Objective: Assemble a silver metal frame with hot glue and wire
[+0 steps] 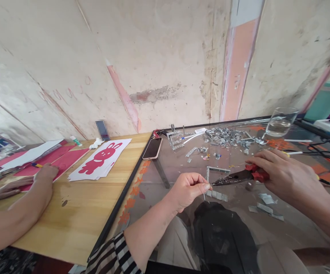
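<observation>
Over the glass-topped table, my left hand (pixel 192 190) is closed in a pinch on a thin pale strip (pixel 204 196), whose ends stick out above and below the fingers. My right hand (pixel 285 173) grips long-nose pliers (pixel 241 176) by their red handles. The tips of the pliers meet my left fingertips; whatever sits between them is too small to make out. Just behind the pliers lies a small grey metal frame (pixel 207 173). Below the tips rests a row of flat metal pieces (pixel 217 195), with several loose pieces (pixel 265 207) lying nearer my right forearm.
A heap of small metal parts (pixel 228 136) lies farther back, near a water glass (pixel 281 121) and black cables (pixel 329 156). A phone (pixel 152 148) rests at the left table edge. On the adjoining wooden table (pixel 76 213), another person's hands work beside rabbit-printed paper (pixel 100 160).
</observation>
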`<move>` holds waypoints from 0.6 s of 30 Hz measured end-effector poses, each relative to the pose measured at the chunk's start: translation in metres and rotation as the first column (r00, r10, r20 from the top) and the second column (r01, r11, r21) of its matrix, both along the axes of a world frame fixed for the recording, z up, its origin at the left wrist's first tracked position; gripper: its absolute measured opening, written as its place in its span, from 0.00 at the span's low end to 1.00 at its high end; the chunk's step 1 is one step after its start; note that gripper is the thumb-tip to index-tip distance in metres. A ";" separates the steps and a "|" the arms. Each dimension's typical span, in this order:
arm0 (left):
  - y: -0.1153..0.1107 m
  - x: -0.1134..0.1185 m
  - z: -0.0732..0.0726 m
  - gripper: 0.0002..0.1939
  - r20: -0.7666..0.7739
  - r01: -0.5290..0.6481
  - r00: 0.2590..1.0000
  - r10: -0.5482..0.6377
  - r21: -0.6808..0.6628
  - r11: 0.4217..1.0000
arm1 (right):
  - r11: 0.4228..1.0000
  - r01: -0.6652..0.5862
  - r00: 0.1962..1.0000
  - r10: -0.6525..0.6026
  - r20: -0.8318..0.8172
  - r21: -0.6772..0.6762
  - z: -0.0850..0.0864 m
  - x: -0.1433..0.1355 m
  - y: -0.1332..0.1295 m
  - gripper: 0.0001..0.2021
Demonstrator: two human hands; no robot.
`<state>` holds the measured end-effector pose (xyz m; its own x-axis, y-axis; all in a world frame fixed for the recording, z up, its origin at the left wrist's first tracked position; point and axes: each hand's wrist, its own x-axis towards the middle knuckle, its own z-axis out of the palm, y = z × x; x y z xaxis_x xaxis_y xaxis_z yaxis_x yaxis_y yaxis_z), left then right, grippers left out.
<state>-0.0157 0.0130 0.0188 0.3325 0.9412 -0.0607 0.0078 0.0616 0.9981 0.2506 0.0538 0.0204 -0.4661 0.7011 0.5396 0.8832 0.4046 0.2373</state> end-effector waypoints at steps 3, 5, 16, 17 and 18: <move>0.001 0.000 -0.001 0.11 0.011 0.005 1.000 -0.005 0.003 1.000 | 1.000 0.008 1.000 -0.008 -0.006 0.006 0.000 -0.001 -0.001 0.16; 0.001 0.000 -0.001 0.11 0.026 0.009 1.000 -0.009 -0.003 1.000 | 1.000 0.006 1.000 -0.006 -0.004 0.013 0.000 -0.001 -0.001 0.18; 0.001 0.001 -0.001 0.12 0.045 0.021 0.999 -0.020 -0.028 0.999 | 0.999 0.004 1.000 -0.004 -0.002 0.034 -0.002 -0.001 0.001 0.18; 0.001 0.000 -0.001 0.12 0.040 0.019 0.999 -0.018 -0.030 0.999 | 0.999 0.003 1.000 -0.003 -0.001 0.035 -0.002 0.000 0.001 0.18; 0.001 0.000 -0.001 0.12 0.037 0.018 0.999 -0.016 -0.033 0.999 | 0.999 -0.001 1.000 0.001 0.001 0.035 -0.002 0.000 0.001 0.17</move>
<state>-0.0154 0.0138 0.0175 0.3509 0.9331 -0.0792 -0.0274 0.0948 0.9951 0.2504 0.0550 0.0185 -0.4673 0.6815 0.5632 0.8826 0.3971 0.2517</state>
